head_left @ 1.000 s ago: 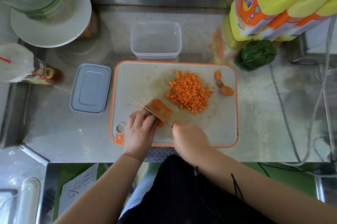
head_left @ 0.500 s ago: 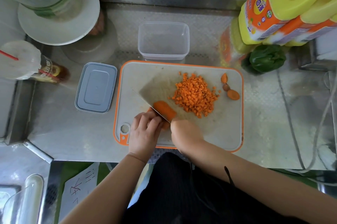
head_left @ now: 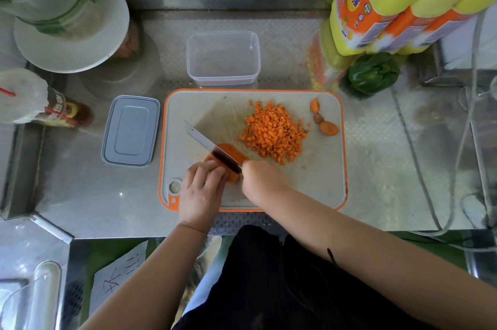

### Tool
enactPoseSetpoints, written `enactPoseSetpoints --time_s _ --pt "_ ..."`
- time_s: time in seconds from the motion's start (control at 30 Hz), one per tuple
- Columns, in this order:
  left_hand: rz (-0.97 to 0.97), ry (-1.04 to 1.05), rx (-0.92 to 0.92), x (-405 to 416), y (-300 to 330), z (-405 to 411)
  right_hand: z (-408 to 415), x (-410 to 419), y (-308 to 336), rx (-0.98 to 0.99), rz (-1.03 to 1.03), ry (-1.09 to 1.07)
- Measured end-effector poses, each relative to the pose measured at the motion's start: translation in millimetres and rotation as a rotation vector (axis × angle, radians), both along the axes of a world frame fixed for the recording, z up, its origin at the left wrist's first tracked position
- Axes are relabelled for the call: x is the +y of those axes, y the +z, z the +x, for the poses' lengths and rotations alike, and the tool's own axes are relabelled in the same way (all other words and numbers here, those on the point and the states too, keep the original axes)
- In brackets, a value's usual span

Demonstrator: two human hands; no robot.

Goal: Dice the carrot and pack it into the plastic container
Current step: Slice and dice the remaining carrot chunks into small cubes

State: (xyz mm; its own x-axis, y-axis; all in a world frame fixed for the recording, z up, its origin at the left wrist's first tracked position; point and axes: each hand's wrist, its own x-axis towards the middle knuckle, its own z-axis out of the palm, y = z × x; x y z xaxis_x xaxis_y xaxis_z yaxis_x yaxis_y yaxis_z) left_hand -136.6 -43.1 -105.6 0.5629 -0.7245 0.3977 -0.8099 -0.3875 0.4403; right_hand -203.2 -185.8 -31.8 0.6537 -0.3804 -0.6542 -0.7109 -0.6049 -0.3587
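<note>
I stand at a steel bench (head_left: 80,195) against a white tiled wall. My left hand (head_left: 200,190) curls over the carrot piece (head_left: 228,151) on the orange-rimmed cutting board (head_left: 322,182); my right hand (head_left: 259,179) grips the knife (head_left: 207,143) above it. Diced carrot (head_left: 274,132) is heaped mid-board, with the clear plastic container (head_left: 223,58) just behind and its grey lid (head_left: 131,130) to the left.

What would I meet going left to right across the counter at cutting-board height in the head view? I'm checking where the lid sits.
Sauce bottle → grey lid → cutting board → knife → diced carrot pile → carrot end pieces.
</note>
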Motion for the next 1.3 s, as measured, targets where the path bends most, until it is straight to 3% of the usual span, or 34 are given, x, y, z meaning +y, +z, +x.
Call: enactPoseSetpoints --time_s 0.4,0.8,1.17,1.3 --pt "-0.015 0.001 0.024 0 1 1 -13 4 6 -0.057 -0.070 0.003" --pt "-0.030 -0.006 0.037 0 1 3 -12 7 7 0.049 -0.072 0.067" --pt "-0.031 -0.022 0.037 1 5 5 -7 3 4 -0.025 -0.056 0.013" --pt "-0.023 0.011 0.056 0 4 4 -24 14 13 -0.050 -0.106 0.089"
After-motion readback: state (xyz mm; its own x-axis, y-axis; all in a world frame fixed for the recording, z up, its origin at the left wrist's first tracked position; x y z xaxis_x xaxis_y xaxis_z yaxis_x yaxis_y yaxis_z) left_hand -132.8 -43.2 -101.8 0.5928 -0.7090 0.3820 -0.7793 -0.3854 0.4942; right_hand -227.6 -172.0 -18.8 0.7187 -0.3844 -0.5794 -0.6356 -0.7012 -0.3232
